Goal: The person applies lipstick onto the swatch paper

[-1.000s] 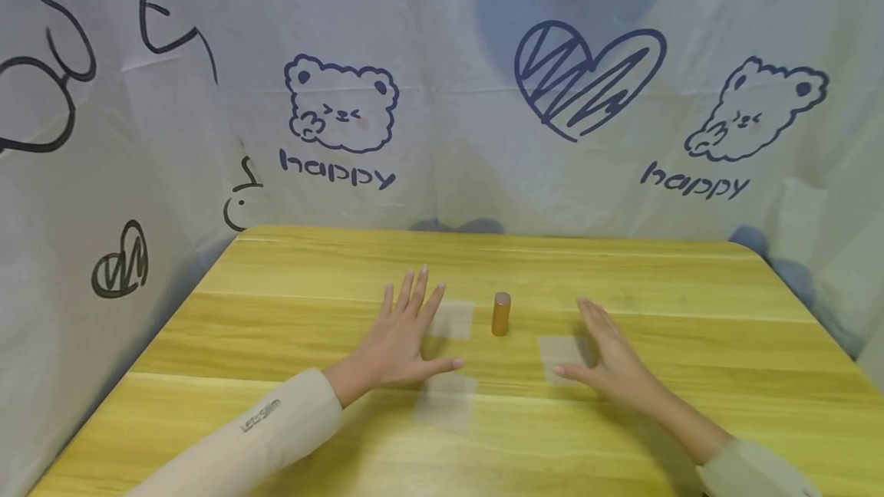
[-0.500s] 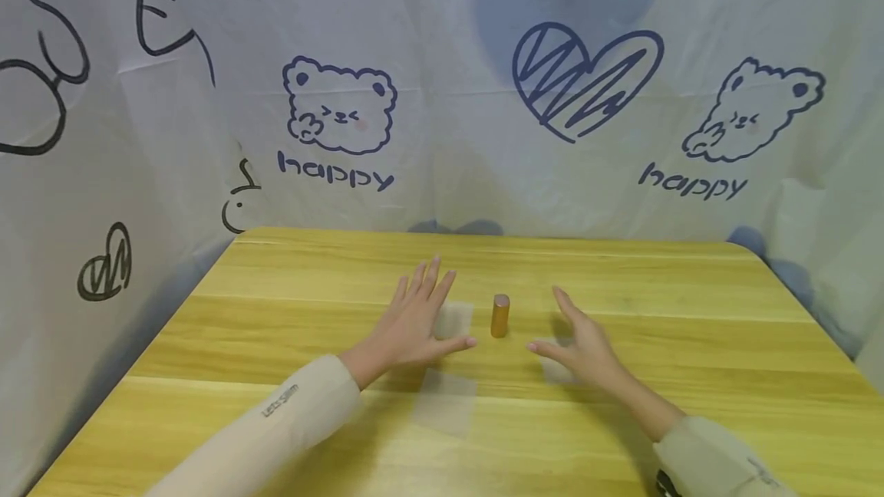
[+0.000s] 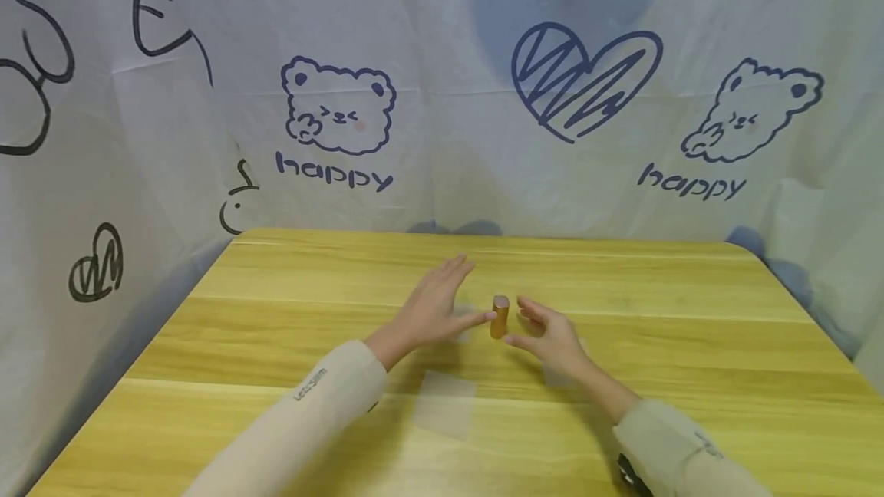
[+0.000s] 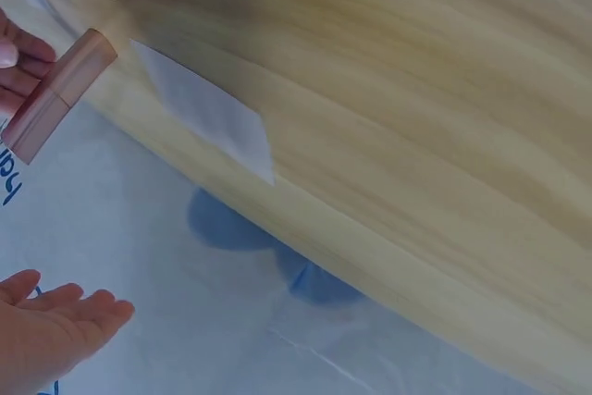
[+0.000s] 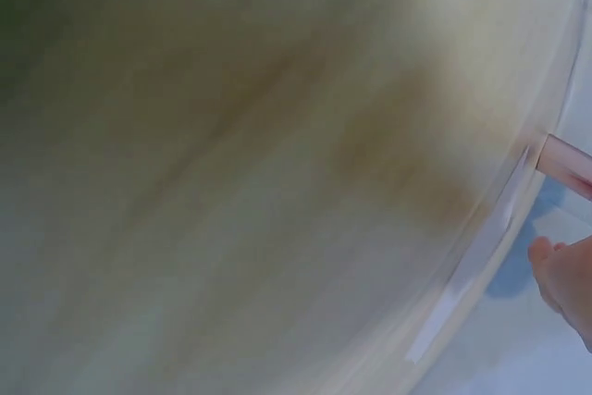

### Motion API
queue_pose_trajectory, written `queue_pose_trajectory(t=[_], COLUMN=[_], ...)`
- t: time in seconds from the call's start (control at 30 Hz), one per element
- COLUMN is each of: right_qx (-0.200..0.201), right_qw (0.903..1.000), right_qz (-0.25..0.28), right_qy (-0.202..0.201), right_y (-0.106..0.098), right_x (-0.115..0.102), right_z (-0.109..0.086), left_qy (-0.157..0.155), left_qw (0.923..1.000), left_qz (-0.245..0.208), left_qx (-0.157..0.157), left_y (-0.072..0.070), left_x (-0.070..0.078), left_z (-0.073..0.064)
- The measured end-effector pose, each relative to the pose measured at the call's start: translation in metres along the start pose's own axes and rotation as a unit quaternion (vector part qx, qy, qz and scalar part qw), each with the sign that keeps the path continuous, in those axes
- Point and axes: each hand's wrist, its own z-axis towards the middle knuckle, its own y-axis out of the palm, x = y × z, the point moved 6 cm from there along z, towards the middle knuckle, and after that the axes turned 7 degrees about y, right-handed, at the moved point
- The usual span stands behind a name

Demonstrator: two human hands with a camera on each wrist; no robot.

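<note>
A small copper-orange tube, like a lipstick tube with a seam round its middle, stands upright on the wooden table. My left hand is left of it, fingers straight, its thumb tip over or against the tube's upper left side; contact cannot be told. On the other side, my right hand has bent fingers and thumb close around the tube without a visible grip. The left wrist view shows the tube in front of the right hand's fingers, with my left hand lower down.
A pale, see-through square lies on the table in front of the tube. Two similar squares lie partly hidden by the hands, one plain in the left wrist view. Behind the table hangs a white cloth with drawings.
Both hands have moved inward to the tube, the left to the right and the right to the left. The right fingers have bent more. The tube still stands in its place.
</note>
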Motion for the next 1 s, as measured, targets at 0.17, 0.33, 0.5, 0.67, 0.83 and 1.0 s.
queue_pose_trajectory(t=[0.17,0.33,0.5,0.67,0.83,1.0], right_qx=[-0.001,0.017,0.025,0.023,0.024,0.037], right_qw=[0.9991,0.9969,0.996,0.9966,0.9959,0.9945], right_qz=[0.037,0.05,0.048,0.029,0.005,-0.03], right_qy=[0.02,0.059,0.072,0.074,0.087,0.093], right_y=[0.007,0.01,0.013,0.019,0.021,0.02], right_x=[0.001,0.001,0.0,-0.002,-0.001,0.0], right_z=[0.005,0.009,0.012,0.014,0.014,0.016], left_qy=[0.002,0.016,0.028,0.027,0.032,0.046], left_qw=[0.999,0.9972,0.9962,0.9951,0.9954,0.9929], left_qz=[-0.044,-0.072,-0.082,-0.095,-0.09,-0.109], left_qx=[0.009,0.0,0.0,0.004,0.005,0.013], left_y=[0.006,0.016,0.024,0.029,0.032,0.035], left_x=[0.002,0.004,0.005,0.006,0.008,0.011], left_z=[0.01,0.018,0.023,0.025,0.028,0.03])
